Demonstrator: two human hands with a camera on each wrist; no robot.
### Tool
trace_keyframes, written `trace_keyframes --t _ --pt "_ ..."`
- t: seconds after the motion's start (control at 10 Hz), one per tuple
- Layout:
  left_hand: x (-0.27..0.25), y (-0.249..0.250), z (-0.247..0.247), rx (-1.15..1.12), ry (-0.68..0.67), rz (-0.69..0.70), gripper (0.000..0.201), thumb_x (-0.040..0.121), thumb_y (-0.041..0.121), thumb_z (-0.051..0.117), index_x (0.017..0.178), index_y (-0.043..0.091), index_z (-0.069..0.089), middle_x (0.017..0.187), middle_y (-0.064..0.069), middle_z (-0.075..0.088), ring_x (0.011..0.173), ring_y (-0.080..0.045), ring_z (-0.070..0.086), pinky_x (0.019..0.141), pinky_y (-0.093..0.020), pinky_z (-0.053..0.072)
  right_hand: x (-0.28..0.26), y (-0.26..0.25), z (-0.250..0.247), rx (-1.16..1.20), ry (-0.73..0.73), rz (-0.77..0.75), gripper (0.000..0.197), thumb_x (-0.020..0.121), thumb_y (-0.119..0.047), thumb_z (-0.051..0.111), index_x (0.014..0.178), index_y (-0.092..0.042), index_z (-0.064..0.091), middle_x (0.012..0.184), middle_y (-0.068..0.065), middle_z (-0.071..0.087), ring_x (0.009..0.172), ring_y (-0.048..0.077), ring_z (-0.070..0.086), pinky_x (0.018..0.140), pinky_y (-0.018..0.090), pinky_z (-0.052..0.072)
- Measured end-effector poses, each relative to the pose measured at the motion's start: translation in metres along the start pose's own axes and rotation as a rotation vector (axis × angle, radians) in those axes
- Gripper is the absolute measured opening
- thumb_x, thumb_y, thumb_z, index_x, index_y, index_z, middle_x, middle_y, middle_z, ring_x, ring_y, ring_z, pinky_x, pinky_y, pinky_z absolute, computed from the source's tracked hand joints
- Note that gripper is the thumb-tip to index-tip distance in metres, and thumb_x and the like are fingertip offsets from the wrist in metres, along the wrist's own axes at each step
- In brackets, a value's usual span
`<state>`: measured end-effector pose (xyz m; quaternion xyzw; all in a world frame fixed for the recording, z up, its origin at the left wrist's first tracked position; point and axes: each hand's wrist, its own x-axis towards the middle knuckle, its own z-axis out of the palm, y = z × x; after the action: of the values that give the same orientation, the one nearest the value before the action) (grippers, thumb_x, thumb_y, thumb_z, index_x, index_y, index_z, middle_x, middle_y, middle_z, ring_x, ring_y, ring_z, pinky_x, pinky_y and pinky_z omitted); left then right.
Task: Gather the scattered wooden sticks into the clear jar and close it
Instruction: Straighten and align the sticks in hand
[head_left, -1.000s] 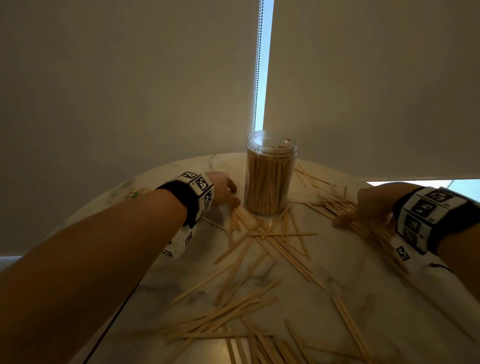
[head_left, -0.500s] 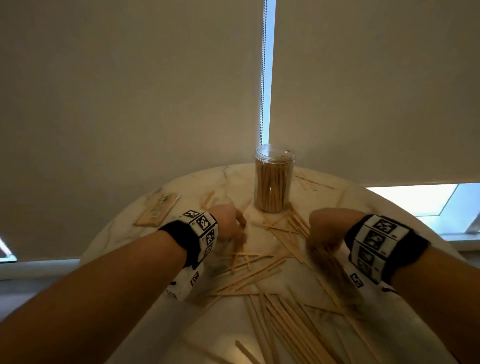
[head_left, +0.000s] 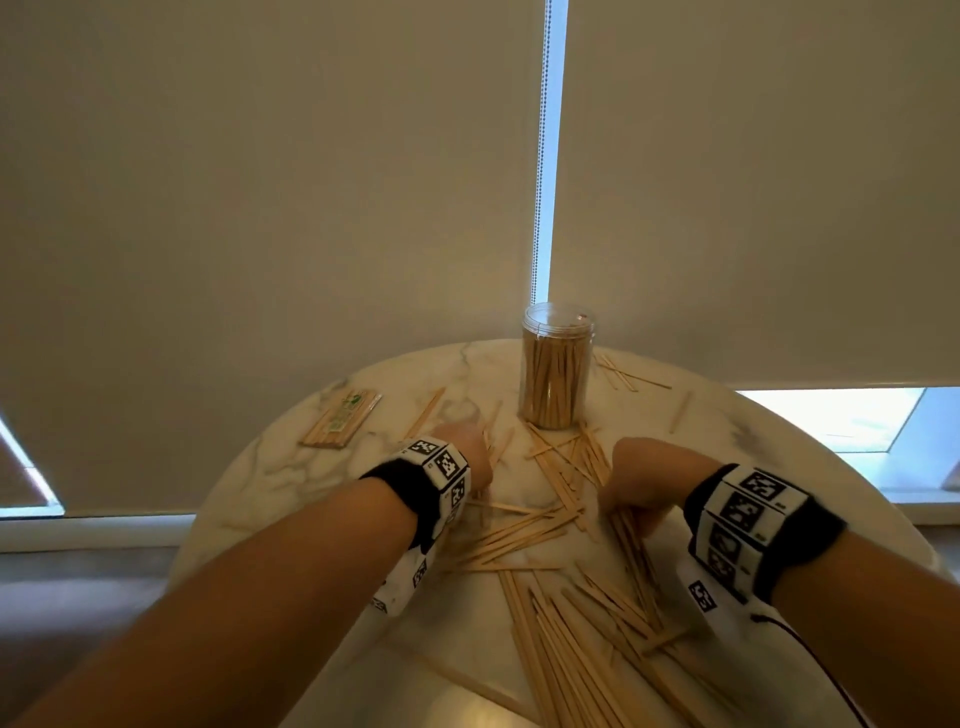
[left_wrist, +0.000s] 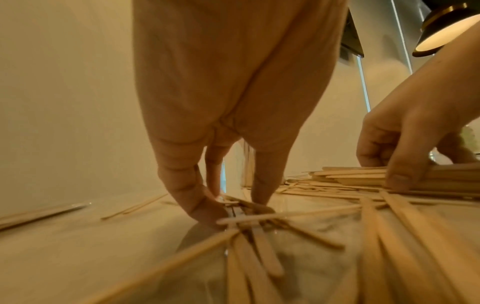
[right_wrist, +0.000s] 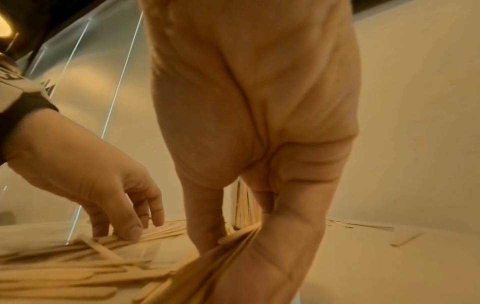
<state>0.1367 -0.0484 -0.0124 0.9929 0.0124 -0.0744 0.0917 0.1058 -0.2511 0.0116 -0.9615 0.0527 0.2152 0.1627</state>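
Note:
The clear jar (head_left: 557, 369) stands upright at the far side of the round marble table (head_left: 291, 467), packed with sticks. Loose wooden sticks (head_left: 566, 623) lie scattered in front of it and toward me. My left hand (head_left: 483, 457) is down on the table left of the jar. In the left wrist view my left hand (left_wrist: 233, 207) pinches a few crossed sticks (left_wrist: 249, 220) with its thumb and fingertips. My right hand (head_left: 618, 499) grips a bundle of sticks (right_wrist: 207, 263) against the table, to the right of the left hand.
A flat packet of sticks (head_left: 343, 418) lies at the table's far left. A few stray sticks (head_left: 631, 376) sit right of the jar. Roller blinds hang close behind the table, with a bead chain (head_left: 540, 182) between them. The table rim curves near both forearms.
My right hand has come in from the pile at the right toward the middle and closed round a bundle. My left hand has drawn back from beside the jar onto sticks nearer me.

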Motion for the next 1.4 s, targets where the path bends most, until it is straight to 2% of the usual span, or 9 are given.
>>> trace_keyframes --t 0.1,0.2,0.4,0.5,0.7,0.8,1.0,1.2,1.4 --pt "-0.008 0.009 0.002 0.001 0.007 -0.084 0.077 0.091 0.05 0.067 0.144 0.002 0.037 0.14 -0.014 0.048 0.129 -0.03 0.05 0.099 -0.035 0.045 -0.001 0.003 -0.005 0.092 0.042 0.002 0.016 0.09 -0.015 0.07 0.086 0.0 0.066 0.07 0.011 0.074 0.058 0.021 0.074 0.061 0.032 0.063" --pt "-0.004 0.014 0.003 0.023 -0.017 -0.016 0.055 0.093 0.04 0.068 0.132 0.004 0.054 0.134 -0.012 0.06 0.122 -0.027 0.059 0.095 -0.032 0.048 -0.004 0.005 -0.011 0.103 0.082 -0.008 0.019 0.09 -0.02 0.069 0.084 -0.001 0.067 0.06 0.007 0.072 0.05 0.016 0.071 0.049 0.024 0.056" --pt "0.008 0.015 0.003 -0.009 -0.035 -0.017 0.032 0.093 0.023 0.066 0.12 0.006 0.06 0.119 -0.01 0.066 0.109 -0.026 0.064 0.077 -0.028 0.048 -0.006 0.011 -0.019 0.17 0.201 -0.147 0.021 0.093 -0.025 0.066 0.093 -0.004 0.066 0.081 0.008 0.074 0.068 0.019 0.074 0.067 0.031 0.063" --pt "0.015 0.009 0.002 -0.149 -0.023 -0.046 0.034 0.099 0.019 0.055 0.127 0.001 0.058 0.124 -0.016 0.065 0.113 -0.032 0.064 0.088 -0.034 0.051 -0.007 0.011 -0.021 0.275 0.274 -0.228 0.016 0.094 -0.027 0.066 0.091 -0.012 0.062 0.083 0.006 0.072 0.067 0.017 0.073 0.062 0.028 0.062" --pt "0.02 0.008 -0.007 -0.71 0.056 -0.055 0.026 0.101 0.007 0.037 0.099 -0.006 0.059 0.078 -0.012 0.051 0.075 -0.027 0.051 0.075 -0.039 0.051 -0.001 0.005 -0.02 0.378 0.364 -0.357 0.017 0.092 -0.032 0.068 0.093 -0.017 0.062 0.087 0.002 0.069 0.072 0.015 0.071 0.07 0.037 0.063" --pt "0.016 0.025 -0.014 -1.089 0.164 -0.093 0.022 0.101 0.022 0.039 0.107 0.005 0.053 0.076 -0.005 0.049 0.061 -0.018 0.045 0.057 -0.032 0.041 0.003 -0.006 -0.019 0.443 0.407 -0.44 0.012 0.092 -0.033 0.068 0.09 -0.023 0.063 0.085 0.0 0.071 0.075 0.014 0.071 0.072 0.039 0.063" --pt "0.008 0.057 -0.013 -1.17 0.051 0.097 0.083 0.074 0.086 0.05 0.118 0.016 0.056 0.094 -0.001 0.07 0.079 -0.017 0.068 0.075 -0.037 0.058 0.02 -0.032 -0.014 0.477 0.455 -0.562 0.012 0.092 -0.019 0.061 0.102 -0.022 0.068 0.082 -0.003 0.073 0.069 0.012 0.073 0.067 0.038 0.063" --pt "0.033 0.043 -0.013 -1.265 0.196 0.064 0.034 0.102 0.051 0.04 0.11 0.021 0.056 0.1 -0.007 0.069 0.092 -0.027 0.068 0.089 -0.05 0.057 0.03 -0.039 -0.011 0.439 0.46 -0.667 0.02 0.095 -0.029 0.065 0.113 -0.028 0.074 0.091 -0.012 0.074 0.082 0.0 0.07 0.082 0.03 0.06" --pt "0.04 0.039 -0.021 -1.549 0.287 0.054 0.028 0.108 0.039 0.038 0.111 0.016 0.053 0.079 -0.002 0.059 0.068 -0.019 0.059 0.062 -0.035 0.05 0.038 -0.037 -0.011 0.375 0.436 -0.621 0.036 0.082 -0.047 0.076 0.111 -0.028 0.068 0.099 -0.014 0.069 0.092 0.0 0.064 0.081 0.022 0.054"
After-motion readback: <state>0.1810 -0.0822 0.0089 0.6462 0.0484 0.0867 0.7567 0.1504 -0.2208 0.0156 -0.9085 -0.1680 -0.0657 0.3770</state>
